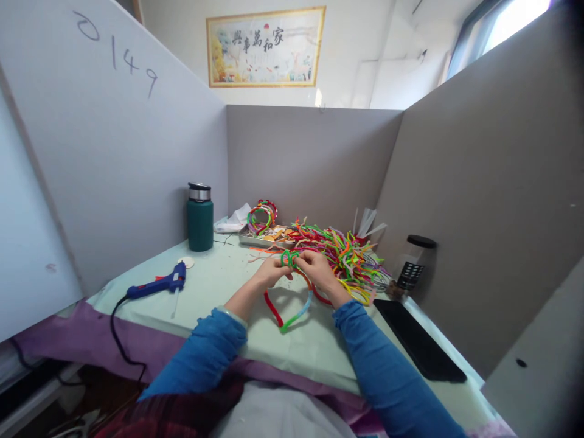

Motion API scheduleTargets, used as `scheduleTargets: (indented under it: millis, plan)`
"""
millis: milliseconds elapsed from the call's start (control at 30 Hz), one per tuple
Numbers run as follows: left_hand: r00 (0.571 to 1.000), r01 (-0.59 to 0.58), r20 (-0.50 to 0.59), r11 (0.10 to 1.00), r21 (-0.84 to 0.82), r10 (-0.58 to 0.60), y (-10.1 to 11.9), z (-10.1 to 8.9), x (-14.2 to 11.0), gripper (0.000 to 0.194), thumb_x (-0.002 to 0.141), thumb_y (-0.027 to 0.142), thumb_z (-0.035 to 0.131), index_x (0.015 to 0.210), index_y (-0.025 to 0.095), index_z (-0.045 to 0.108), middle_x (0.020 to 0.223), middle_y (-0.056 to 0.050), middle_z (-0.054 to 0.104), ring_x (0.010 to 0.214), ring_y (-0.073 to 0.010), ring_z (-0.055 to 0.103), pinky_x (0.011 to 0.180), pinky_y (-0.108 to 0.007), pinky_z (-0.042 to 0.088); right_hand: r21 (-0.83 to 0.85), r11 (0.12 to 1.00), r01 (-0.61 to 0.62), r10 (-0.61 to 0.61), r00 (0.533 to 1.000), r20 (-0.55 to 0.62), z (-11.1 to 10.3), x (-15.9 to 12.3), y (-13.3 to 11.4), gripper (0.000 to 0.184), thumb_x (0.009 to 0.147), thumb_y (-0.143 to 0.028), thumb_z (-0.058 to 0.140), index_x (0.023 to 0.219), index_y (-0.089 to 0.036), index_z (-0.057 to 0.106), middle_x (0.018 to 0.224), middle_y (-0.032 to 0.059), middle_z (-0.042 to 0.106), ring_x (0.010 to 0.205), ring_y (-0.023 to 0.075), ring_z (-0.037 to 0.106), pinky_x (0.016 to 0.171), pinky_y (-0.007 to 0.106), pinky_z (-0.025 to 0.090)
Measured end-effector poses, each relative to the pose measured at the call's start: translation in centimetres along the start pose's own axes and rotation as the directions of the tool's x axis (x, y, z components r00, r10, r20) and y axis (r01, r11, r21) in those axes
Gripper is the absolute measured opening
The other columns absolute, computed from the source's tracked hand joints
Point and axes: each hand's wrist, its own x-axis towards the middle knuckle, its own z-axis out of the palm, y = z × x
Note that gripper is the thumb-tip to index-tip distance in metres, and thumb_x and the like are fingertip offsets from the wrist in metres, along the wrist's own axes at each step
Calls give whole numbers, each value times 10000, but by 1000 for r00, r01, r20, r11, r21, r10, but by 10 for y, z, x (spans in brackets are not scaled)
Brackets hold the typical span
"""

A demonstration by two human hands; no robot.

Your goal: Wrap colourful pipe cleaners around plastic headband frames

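Note:
Both hands meet over the middle of the table, fingers pinched at a green looped pipe cleaner. My left hand grips its left side, and my right hand grips the right side. Below them hangs a headband-like hoop wrapped in red, orange, light blue and green pipe cleaner, coming to a point at the bottom. Its top lies between the hands, partly hidden by the fingers. A heap of multicoloured pipe cleaners lies just behind my right hand.
To the left lie a blue glue gun with its cord and a green bottle. At the back, wrapped hoops stand by a metal tray. A black phone-like slab and a dark-lidded jar are on the right.

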Motion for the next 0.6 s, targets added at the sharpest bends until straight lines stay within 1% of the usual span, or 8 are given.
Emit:
scheduleTargets:
  millis: [100,233,400,500,600]
  plan:
    - [1000,-13,-8,1000,11,13,0,0,0,293,709,402,644,642,119,675,391,68,318,356,-48,233,383,-215,160,-34,999,15,-16,1000,-18,1,-1,0,227,732,-333,530,557,-190,504,544,-25,464,538,117,398,510,239,288]
    - [1000,0,-16,1000,14,0,0,0,1,317,708,432,641,662,120,677,410,59,367,357,-49,239,381,-215,165,0,1000,18,-18,998,-62,0,-1,-1,231,737,-337,528,562,-187,514,546,-20,469,539,120,406,516,240,301]
    - [1000,-10,-19,1000,18,10,0,1,0,313,696,426,654,650,117,676,471,28,480,375,-46,266,386,-214,177,-30,999,31,-34,996,-82,0,-1,-2,229,733,-329,533,556,-188,498,556,-17,473,542,119,400,527,244,305]
    - [999,-6,-35,1000,16,7,3,1,-1,326,686,436,665,632,114,668,464,26,482,387,-47,276,394,-211,185,-24,999,33,-35,997,-75,1,-1,0,229,734,-331,538,560,-188,498,561,-16,474,550,121,405,529,244,306]
    - [999,-14,-37,1000,21,15,5,0,-2,335,675,448,672,636,115,663,471,29,480,385,-44,280,396,-210,189,45,999,6,-5,1000,-30,-1,0,2,255,752,-380,541,592,-182,523,572,-19,482,552,118,404,529,243,313]
